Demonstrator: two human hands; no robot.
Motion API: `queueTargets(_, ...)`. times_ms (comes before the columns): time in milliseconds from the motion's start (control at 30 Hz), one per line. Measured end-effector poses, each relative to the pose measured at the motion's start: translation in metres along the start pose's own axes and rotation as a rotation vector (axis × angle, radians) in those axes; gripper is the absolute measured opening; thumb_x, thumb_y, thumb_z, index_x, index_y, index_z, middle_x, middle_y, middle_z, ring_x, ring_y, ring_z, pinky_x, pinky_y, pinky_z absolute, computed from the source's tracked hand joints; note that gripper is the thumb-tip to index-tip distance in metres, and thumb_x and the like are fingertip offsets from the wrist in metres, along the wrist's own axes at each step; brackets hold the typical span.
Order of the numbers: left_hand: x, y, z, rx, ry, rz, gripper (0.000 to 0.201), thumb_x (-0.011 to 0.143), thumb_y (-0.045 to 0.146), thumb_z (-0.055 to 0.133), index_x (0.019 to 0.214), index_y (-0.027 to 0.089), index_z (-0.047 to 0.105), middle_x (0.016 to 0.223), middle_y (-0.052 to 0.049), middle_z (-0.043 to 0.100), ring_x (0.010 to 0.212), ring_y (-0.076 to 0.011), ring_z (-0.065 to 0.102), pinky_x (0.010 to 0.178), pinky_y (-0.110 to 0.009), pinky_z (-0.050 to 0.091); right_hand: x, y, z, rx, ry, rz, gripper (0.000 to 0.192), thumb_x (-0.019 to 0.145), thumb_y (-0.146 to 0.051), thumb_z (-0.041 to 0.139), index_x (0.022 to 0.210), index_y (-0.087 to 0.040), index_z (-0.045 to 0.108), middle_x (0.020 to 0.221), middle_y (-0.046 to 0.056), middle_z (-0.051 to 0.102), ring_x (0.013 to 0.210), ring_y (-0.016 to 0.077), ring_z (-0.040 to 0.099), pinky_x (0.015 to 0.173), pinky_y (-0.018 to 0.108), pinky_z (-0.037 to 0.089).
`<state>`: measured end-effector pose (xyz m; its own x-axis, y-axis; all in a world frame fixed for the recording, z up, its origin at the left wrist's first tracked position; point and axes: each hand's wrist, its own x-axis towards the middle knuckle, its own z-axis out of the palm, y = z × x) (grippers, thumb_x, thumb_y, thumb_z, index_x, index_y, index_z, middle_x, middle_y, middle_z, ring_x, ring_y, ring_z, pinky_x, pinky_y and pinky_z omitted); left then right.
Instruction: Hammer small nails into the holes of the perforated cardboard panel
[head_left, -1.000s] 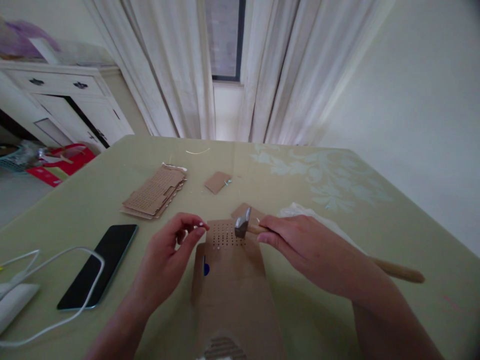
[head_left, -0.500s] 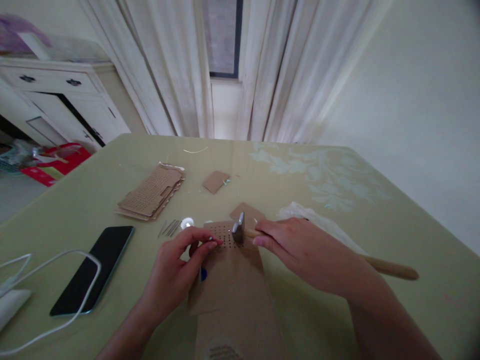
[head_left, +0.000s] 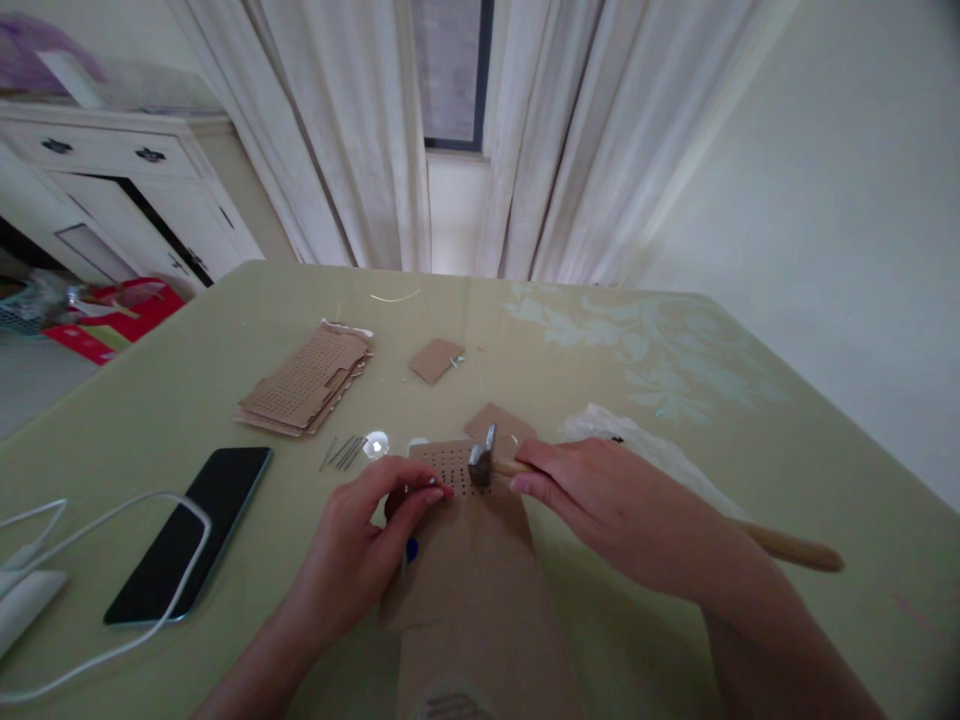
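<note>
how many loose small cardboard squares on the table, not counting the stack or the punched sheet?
2: one small cardboard square lies mid-table beyond the hammer; another sits just behind the hammer head, partly hidden. Others may be covered.

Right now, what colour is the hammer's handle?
Light wooden brown; the hammer handle shows best in the head view, behind the right hand.

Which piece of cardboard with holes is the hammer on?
The nearest holed cardboard, under the hammer in the right hand. The left hand pinches at it. The stack lies untouched, farther left.

No text, label or number can be read anywhere here
</note>
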<state>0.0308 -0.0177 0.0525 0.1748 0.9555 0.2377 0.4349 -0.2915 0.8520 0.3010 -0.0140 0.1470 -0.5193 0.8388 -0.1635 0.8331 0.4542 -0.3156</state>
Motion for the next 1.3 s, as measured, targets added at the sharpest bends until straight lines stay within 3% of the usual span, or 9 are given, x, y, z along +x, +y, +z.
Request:
queueTargets(300,0.001,-0.001,-0.001,0.019,0.006,0.011,0.015,0.102,0.035,0.072,0.096,0.027,0.083,0.086,0.0,0.081,0.069,-0.0162,0.068,0.066,-0.027,0.054,0.0,0.002,0.003,0.012,-0.001,0.022,0.037,0.122,-0.037,0.047,0.106,-0.019,0.075,0.103,0.01,0.082,0.093,0.0277,0.076,0.086,0.039,0.046)
queueTargets(467,0.001,-0.002,-0.002,0.023,0.004,0.032,0.015,0.102,0.034,0.072,0.096,0.026,0.083,0.086,0.0,0.081,0.07,-0.0162,0.068,0.065,-0.026,0.053,-0.001,0.003,0.003,-0.01,0.005,-0.032,0.038,0.122,-0.033,0.046,0.103,-0.019,0.075,0.102,0.01,0.082,0.09,0.0276,0.076,0.083,0.04,0.046)
queueTargets(767,0.002,0.001,-0.002,0.034,0.007,0.038,0.016,0.103,0.035,0.072,0.096,0.026,0.083,0.086,-0.001,0.081,0.07,-0.0171,0.069,0.067,-0.027,0.054,0.0,0.001,0.003,0.016,0.001,0.006,0.036,0.122,-0.032,0.047,0.103,-0.018,0.074,0.101,0.01,0.082,0.089,0.0269,0.076,0.081,0.039,0.046)
queueTargets(1067,0.002,0.002,-0.001,0.055,0.022,0.135,0.011,0.103,0.025,0.073,0.098,0.027,0.082,0.082,0.003,0.078,0.067,-0.0131,0.065,0.064,-0.024,0.05,0.0,-0.001,0.0,0.014,0.01,0.028,0.036,0.121,-0.033,0.048,0.103,-0.019,0.076,0.097,0.01,0.081,0.088,0.0259,0.076,0.082,0.036,0.047)
queueTargets(1167,0.001,0.001,0.0,0.071,0.028,0.186,0.011,0.103,0.021,0.073,0.099,0.027,0.082,0.082,0.004,0.077,0.07,-0.0133,0.065,0.066,-0.023,0.05,-0.001,-0.006,-0.006,0.049,0.063,0.04,0.033,0.119,-0.033,0.051,0.101,-0.02,0.075,0.093,0.008,0.08,0.082,0.0246,0.074,0.077,0.035,0.045)
queueTargets(1300,0.0,0.001,0.001,0.089,0.036,0.252,0.015,0.103,0.016,0.072,0.1,0.028,0.081,0.081,0.005,0.076,0.072,-0.0133,0.064,0.068,-0.022,0.049,-0.007,-0.016,-0.013,0.304,0.275,-0.016,0.03,0.12,-0.041,0.049,0.111,-0.024,0.072,0.095,0.003,0.081,0.081,0.0213,0.073,0.073,0.033,0.046)
